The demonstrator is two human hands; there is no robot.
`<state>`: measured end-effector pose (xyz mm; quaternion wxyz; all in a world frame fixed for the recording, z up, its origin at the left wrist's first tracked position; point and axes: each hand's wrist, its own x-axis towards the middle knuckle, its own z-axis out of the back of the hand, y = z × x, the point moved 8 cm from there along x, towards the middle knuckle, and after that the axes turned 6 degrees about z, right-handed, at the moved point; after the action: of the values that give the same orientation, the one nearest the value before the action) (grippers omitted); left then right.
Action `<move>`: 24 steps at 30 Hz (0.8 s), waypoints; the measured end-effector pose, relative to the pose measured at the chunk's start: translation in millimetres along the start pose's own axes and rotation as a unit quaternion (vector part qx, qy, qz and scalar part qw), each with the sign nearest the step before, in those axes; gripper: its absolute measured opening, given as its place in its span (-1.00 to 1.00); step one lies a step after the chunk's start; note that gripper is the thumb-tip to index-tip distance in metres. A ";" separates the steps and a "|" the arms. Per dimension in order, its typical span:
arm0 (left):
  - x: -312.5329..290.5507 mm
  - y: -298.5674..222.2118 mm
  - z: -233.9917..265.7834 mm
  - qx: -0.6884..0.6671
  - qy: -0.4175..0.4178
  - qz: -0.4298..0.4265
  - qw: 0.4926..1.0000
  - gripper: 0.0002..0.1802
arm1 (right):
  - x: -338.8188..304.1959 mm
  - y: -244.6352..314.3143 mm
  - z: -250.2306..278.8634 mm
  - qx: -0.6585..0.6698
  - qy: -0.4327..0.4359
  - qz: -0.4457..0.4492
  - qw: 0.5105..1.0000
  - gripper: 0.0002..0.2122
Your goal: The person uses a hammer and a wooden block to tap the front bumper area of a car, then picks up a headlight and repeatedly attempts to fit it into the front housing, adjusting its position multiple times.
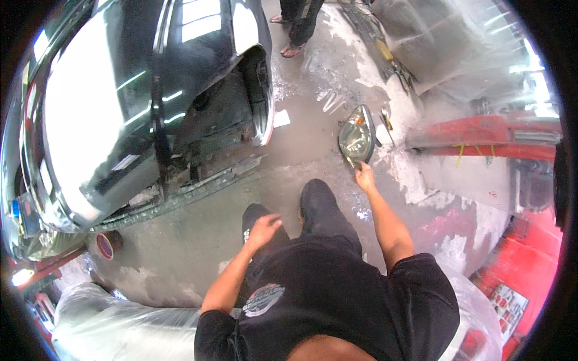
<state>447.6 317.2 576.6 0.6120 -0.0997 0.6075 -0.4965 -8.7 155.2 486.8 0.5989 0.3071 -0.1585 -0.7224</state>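
Note:
A car headlight (355, 139) with a clear lens and a small orange part is in my right hand (364, 177), whose fingers close round its narrow near end. My right arm reaches forward, and the headlight is over the floor on the right. My left hand (264, 231) hovers by my left thigh, its fingers loosely apart and nothing visible in them. Ahead on the left stands a glossy black car (135, 78). Its front lower area is uncovered, and a dark cavity (226, 105) shows at the near corner.
Another person's sandalled foot (293, 50) is at the far top. A white sheet (281, 118) lies beside the car. Plastic sheeting (445, 45) drapes the upper right, above a red beam (481, 135). A red-rimmed round container (105, 246) sits at lower left; wrapped plastic (120, 328) lies behind me.

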 end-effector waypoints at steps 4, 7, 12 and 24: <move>-64.4 32.6 46.2 -0.063 -0.057 0.022 0.996 -0.56 | -10.0 102.2 23.0 0.060 0.034 -0.024 0.997 -0.60; -98.7 98.2 75.1 -0.092 -0.083 0.108 0.986 -0.56 | -29.6 150.0 13.2 0.043 0.070 0.021 0.996 -0.59; -159.5 206.7 97.0 -0.074 -0.166 0.226 0.957 -0.59 | -47.5 161.1 -15.7 -0.111 0.110 0.181 0.971 -0.52; -254.1 202.1 -1.2 -0.451 -0.308 0.283 0.788 -0.58 | -53.5 266.0 -160.9 -0.177 0.472 0.265 0.822 -0.47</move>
<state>603.6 601.5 593.5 0.7651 -0.3360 0.5424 0.0868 302.6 167.2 536.7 0.8127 0.4460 0.1989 -0.3180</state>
